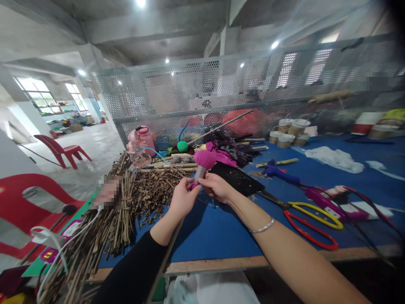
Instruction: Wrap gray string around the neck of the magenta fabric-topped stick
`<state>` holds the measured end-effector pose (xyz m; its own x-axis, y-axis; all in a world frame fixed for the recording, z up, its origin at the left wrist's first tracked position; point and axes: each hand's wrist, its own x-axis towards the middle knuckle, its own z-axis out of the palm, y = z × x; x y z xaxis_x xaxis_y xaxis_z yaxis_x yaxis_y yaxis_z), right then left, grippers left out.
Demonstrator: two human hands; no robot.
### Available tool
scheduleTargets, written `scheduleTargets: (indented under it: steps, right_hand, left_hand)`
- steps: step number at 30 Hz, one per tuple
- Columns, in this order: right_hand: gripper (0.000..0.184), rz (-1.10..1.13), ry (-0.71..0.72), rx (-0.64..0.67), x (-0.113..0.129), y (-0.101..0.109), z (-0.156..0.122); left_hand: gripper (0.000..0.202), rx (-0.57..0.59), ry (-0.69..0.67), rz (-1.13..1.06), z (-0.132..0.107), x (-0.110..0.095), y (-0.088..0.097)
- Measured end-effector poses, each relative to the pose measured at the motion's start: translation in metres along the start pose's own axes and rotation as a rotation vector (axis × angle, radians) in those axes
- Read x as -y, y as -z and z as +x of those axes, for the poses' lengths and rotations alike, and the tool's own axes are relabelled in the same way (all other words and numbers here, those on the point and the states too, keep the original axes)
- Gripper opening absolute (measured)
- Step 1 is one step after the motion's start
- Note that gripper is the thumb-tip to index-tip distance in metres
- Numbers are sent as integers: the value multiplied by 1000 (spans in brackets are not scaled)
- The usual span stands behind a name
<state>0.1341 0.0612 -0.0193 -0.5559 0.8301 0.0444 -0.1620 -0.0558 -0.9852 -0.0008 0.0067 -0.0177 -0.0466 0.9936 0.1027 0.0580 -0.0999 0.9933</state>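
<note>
Above the blue tabletop (221, 240), a round pink cloth-covered bundle (205, 159) stands upright with a grey wrapped neck below its ball. My left hand (184, 197) grips the bottom of that neck, where some magenta fabric sticks out. From the other side, my right hand (218, 187) pinches the same neck with thumb and fingers. A thin wooden strip shows beside my left forearm; whether it joins the bundle I cannot tell. Just beyond the hands lie magenta cloth (223, 156) and a black mat (240, 179).
Dried twigs and plant pieces (152, 190) heap up on the left. Scissors (311, 217) with yellow and red handles and a blue glue gun (281, 172) lie right. A pink jug (141, 145), small pots (294, 126) and a perforated metal screen (177, 90) stand behind.
</note>
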Motion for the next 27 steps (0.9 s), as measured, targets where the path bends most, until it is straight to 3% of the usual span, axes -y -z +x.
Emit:
scheduleTargets:
  steps: [6, 17, 19, 22, 25, 27]
  right_hand:
    - [31, -50, 85, -81, 4, 3, -1]
    - [30, 56, 96, -81, 16, -3, -6]
    - [31, 95, 104, -48, 16, -3, -5]
    - [38, 131, 62, 44, 13, 2, -5]
    - [36, 77, -21, 52, 7, 7, -3]
    - [36, 27, -72, -9, 1, 7, -1]
  left_hand:
    - [26, -15, 83, -174, 0, -13, 4]
    - [30, 138, 114, -463, -3, -21, 7]
    - [26, 189, 165, -580, -3, -20, 8]
    - [19, 297, 354, -691, -1, -17, 9]
    - [22, 323, 514, -538, 2, -11, 9]
    - [22, 214, 456, -360, 1, -7, 6]
